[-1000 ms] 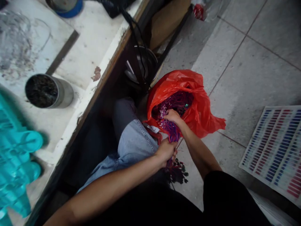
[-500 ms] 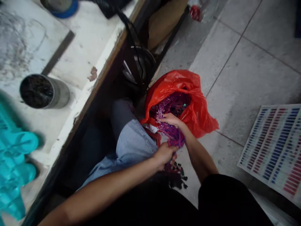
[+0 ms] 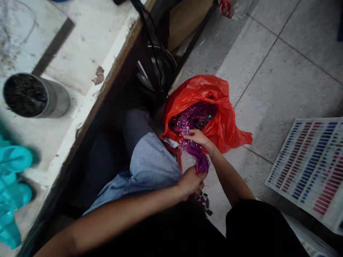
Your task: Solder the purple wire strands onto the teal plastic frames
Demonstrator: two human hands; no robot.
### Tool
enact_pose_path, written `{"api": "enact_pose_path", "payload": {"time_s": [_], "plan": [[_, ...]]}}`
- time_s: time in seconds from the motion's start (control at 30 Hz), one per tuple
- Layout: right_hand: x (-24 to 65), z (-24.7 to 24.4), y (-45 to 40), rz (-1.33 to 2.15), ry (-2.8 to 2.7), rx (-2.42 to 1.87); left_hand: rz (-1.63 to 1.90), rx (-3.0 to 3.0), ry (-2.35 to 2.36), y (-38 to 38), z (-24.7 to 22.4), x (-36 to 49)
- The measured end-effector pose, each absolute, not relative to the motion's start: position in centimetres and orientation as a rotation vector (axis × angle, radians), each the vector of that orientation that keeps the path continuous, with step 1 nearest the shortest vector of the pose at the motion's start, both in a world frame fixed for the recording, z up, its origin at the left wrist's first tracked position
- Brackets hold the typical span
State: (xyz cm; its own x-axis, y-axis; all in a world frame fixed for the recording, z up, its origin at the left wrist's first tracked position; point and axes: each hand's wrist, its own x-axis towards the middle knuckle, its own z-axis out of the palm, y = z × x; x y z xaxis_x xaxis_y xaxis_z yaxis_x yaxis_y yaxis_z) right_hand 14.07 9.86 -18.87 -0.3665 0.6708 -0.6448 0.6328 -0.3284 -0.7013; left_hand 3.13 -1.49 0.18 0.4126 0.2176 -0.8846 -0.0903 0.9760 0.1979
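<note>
A bundle of thin purple and pink wires point(image 3: 201, 161) runs out of a red plastic bag point(image 3: 213, 85) on the floor. My left hand point(image 3: 190, 182) is closed around the bundle, below the bag. Dark small pieces point(image 3: 205, 204) hang at the bundle's end under that hand. At the bag's mouth, my right hand point(image 3: 197, 136) touches the wires with its fingers stretched over them, and a loose strand loops by its wrist. A white tag point(image 3: 171, 143) lies at the bag's left edge.
The worktable point(image 3: 88, 46) at the left holds a metal cup point(image 3: 57, 100) with dark contents and turquoise plastic parts point(image 3: 16, 159). Black cables point(image 3: 150, 35) hang over its edge. A printed sheet point(image 3: 308, 164) with red and blue marks is at the right, above the tiled floor point(image 3: 302, 82).
The view has shifted slightly, so the table things appear farther left. My left hand sits a little lower with the bundle; my right hand stays at the bag's mouth.
</note>
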Motion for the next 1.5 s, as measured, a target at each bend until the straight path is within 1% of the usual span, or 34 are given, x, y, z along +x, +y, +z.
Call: {"api": "enact_pose_path", "payload": {"time_s": [0.27,0.43,0.57,0.63,0.8,0.9,1.07,1.2,1.33,1.5], "plan": [[12.7,-20.2,12.8,1.54,-1.777,-2.115,0.198,0.099,1.116,-1.8,0.0,3.4],[11.2,-20.2,13.9,1.37,-1.938,-2.173,0.173,0.071,1.14,-1.4,-0.1,3.2],[10.9,-19.2,14.7,1.253,-1.947,-2.165,0.172,0.11,1.134,-1.4,0.1,3.2],[10.9,-19.0,14.9,1.283,-1.93,-2.126,0.176,0.119,1.136,-1.5,0.2,3.3],[9.9,-19.5,15.2,1.582,-1.787,-1.934,0.168,0.089,1.135,-1.6,-0.1,3.4],[9.5,-19.6,16.2,1.689,-1.625,-1.847,0.191,0.061,1.138,-1.6,-0.5,3.1],[10.2,-19.4,17.1,1.827,-1.462,-1.823,0.243,0.008,1.148,-1.5,-0.6,2.9],[11.0,-19.5,15.0,1.932,-1.33,-1.813,0.223,0.029,1.137,-1.4,-0.5,2.7],[12.1,-19.7,12.2,1.979,-1.191,-1.806,0.186,-0.028,1.15,-1.3,-0.8,2.4],[12.6,-20.4,10.4,1.881,-1.111,-1.873,0.165,-0.038,1.147,-1.4,-1.1,2.6]]}}
